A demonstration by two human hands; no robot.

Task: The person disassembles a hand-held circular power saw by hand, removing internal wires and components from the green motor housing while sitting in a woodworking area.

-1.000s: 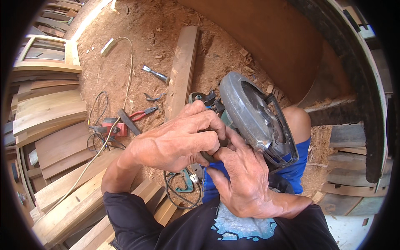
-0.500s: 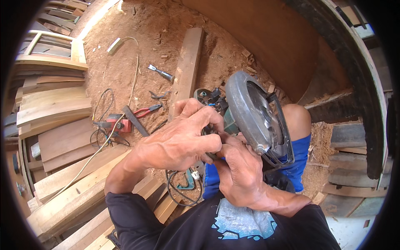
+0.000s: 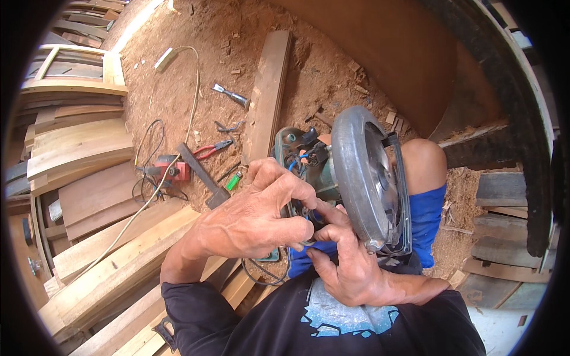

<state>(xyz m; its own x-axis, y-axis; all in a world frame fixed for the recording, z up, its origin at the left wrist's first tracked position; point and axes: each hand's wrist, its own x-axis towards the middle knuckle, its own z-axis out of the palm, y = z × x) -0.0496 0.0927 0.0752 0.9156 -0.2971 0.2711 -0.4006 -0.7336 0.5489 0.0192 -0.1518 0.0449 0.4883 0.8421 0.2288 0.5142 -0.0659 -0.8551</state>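
Observation:
A circular saw (image 3: 358,172) with a dark guard rests tilted on my lap, its housing opened at the handle end. Blue wires (image 3: 292,165) and a dark switch-like part show inside. My left hand (image 3: 252,216) comes over that end from the left, thumb and forefinger curled together at the opening; what they pinch is too small to name. Facing it, my right hand (image 3: 350,261) has its fingertips against the same end of the saw, with the thumb lower and apart. On the ground beyond my left hand lie a green-handled tool (image 3: 234,180) and a dark metal bar-like tool (image 3: 202,174).
Red-handled pliers (image 3: 212,149), a chisel (image 3: 231,95) and a red power tool (image 3: 172,169) with a cord lie on sawdust. A long plank (image 3: 268,95) stretches away ahead. Stacked boards (image 3: 83,148) fill the left side; a large brown panel (image 3: 380,59) curves at the right.
My right hand has shifted down slightly, its thumb now apart from the fingers. The saw's opened end and wires show more plainly. The green-handled tool has come into sight.

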